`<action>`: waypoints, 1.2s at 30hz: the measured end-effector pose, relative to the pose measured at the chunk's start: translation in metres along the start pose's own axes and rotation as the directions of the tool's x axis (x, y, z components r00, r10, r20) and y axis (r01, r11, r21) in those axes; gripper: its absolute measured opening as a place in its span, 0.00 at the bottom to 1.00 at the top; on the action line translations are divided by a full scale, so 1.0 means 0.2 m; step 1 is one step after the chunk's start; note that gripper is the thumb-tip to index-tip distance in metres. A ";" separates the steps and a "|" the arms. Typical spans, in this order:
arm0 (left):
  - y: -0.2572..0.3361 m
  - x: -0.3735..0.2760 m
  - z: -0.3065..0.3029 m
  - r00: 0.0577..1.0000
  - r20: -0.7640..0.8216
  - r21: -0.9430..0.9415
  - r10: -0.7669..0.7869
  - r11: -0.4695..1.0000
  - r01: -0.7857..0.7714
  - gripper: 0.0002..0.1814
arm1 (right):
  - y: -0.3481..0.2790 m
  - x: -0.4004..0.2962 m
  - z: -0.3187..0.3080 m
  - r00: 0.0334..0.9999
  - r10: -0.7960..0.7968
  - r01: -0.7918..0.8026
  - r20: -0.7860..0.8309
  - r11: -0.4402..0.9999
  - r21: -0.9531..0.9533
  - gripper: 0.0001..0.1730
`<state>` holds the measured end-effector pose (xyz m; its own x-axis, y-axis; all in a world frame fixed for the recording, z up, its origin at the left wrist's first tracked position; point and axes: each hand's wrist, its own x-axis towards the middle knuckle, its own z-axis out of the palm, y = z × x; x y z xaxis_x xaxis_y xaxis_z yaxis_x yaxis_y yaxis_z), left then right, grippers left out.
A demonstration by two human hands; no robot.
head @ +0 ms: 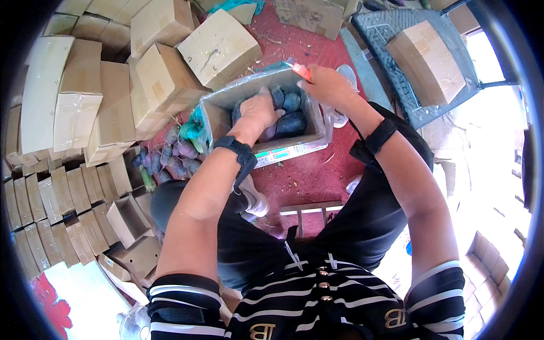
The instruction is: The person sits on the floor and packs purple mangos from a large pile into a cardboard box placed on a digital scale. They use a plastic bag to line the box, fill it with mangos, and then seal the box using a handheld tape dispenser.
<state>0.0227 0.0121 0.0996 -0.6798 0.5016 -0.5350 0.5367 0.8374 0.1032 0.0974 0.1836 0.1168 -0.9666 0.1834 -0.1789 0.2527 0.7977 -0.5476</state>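
An uncovered cardboard box (216, 121) with a plastic lining at its rim rests on a weighing scale (282, 155) in front of me. Several dark purple root vegetables (291, 124) lie inside it. My left hand (258, 109) reaches into the box and rests on the vegetables; its fingertips are partly hidden, so a firm hold cannot be told. My right hand (325, 85) is above the far right corner of the box, closed around the orange handle of a small knife (302, 72), whose short blade points to the left.
More purple root vegetables (172, 157) and a teal plastic bag (193, 127) lie on the red floor, left of the box. Cardboard boxes (170, 80) are stacked at the left. A platform (382, 38) at the upper right bears a closed box (427, 63).
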 end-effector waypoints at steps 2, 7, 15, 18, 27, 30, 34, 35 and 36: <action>0.00 0.00 0.01 1.000 0.007 -0.016 -0.009 1.000 0.010 0.35 | 0.01 0.00 0.00 1.000 -0.001 0.001 0.011 1.000 -0.002 0.21; 0.01 -0.01 0.03 1.000 -0.016 0.022 -0.025 0.999 0.026 0.34 | 0.02 0.00 0.02 1.000 -0.021 0.021 -0.023 0.999 0.030 0.20; 0.00 -0.05 0.07 0.997 -0.061 0.060 -0.051 0.997 0.055 0.32 | 0.00 0.00 0.00 0.999 0.033 -0.033 0.005 0.999 0.039 0.20; -0.03 -0.06 0.04 0.998 -0.057 0.047 -0.007 0.999 0.010 0.34 | 0.00 0.00 -0.01 0.999 0.047 -0.047 0.009 0.998 0.041 0.21; -0.17 -0.11 0.00 0.989 -0.031 0.136 -0.146 0.979 0.149 0.43 | 0.01 0.01 0.03 0.999 0.030 -0.031 0.013 0.998 0.057 0.20; -0.23 -0.12 0.00 0.992 -0.082 0.042 -0.096 0.994 0.100 0.41 | 0.01 0.01 0.00 0.999 0.041 -0.041 0.003 0.999 0.019 0.20; -0.36 -0.12 -0.04 0.996 -0.080 0.022 -0.030 0.999 0.032 0.34 | 0.01 0.01 0.01 0.999 0.033 -0.033 -0.015 0.999 0.008 0.20; -0.40 -0.11 -0.07 0.999 -0.048 0.042 -0.015 0.999 0.017 0.32 | 0.01 0.01 0.02 1.000 0.018 -0.018 -0.024 1.000 0.006 0.20; -0.41 -0.11 -0.10 1.000 0.005 0.075 0.004 0.997 -0.004 0.27 | 0.01 0.02 0.02 0.999 -0.001 0.001 -0.035 1.000 0.007 0.20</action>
<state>-0.0164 -0.0625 0.1204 -0.6750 0.5036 -0.5392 0.5755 0.8167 0.0422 0.0943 0.1838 0.1113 -0.9677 0.2029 -0.1494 0.2519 0.7936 -0.5539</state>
